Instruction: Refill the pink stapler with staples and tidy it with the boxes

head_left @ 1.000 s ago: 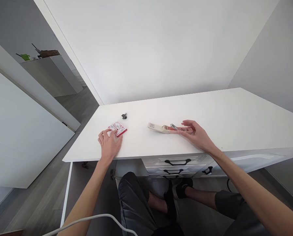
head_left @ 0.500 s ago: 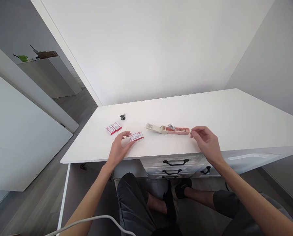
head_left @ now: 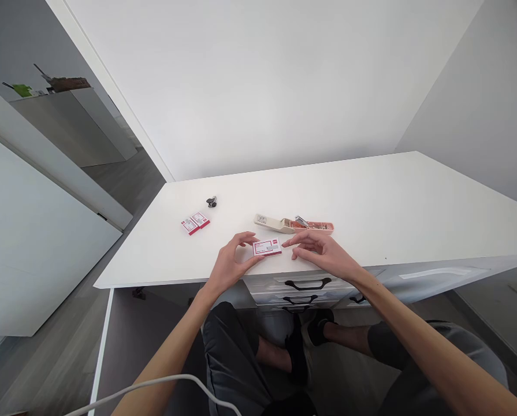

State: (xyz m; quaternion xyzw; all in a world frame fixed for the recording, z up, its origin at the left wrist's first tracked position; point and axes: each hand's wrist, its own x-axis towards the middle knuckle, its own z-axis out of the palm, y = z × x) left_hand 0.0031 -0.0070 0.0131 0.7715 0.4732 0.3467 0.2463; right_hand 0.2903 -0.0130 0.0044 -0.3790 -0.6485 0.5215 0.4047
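Between the thumb and fingers of my left hand [head_left: 234,263] is a small white and red box [head_left: 267,247], held low over the front of the white countertop [head_left: 371,202]. My right hand [head_left: 321,251] is just right of that box, thumb and fingers apart, with nothing seen in it. Behind the hands lies a long, narrow case [head_left: 271,223] with its cream lid swung open to the left. Its pink tray [head_left: 326,227] holds small metal items; part of it is hidden by my right hand.
Two similar white and red boxes [head_left: 196,222] lie side by side at the left. Beyond them is a small black clip-like item [head_left: 211,201]. Drawers with black handles [head_left: 308,284] sit below the counter's front edge. A white cable [head_left: 167,379] crosses the lower left.
My left hand has carried the small box to the right, nearer the case. My right hand has come left from the case's right end to beside the box. The view has shifted slightly.
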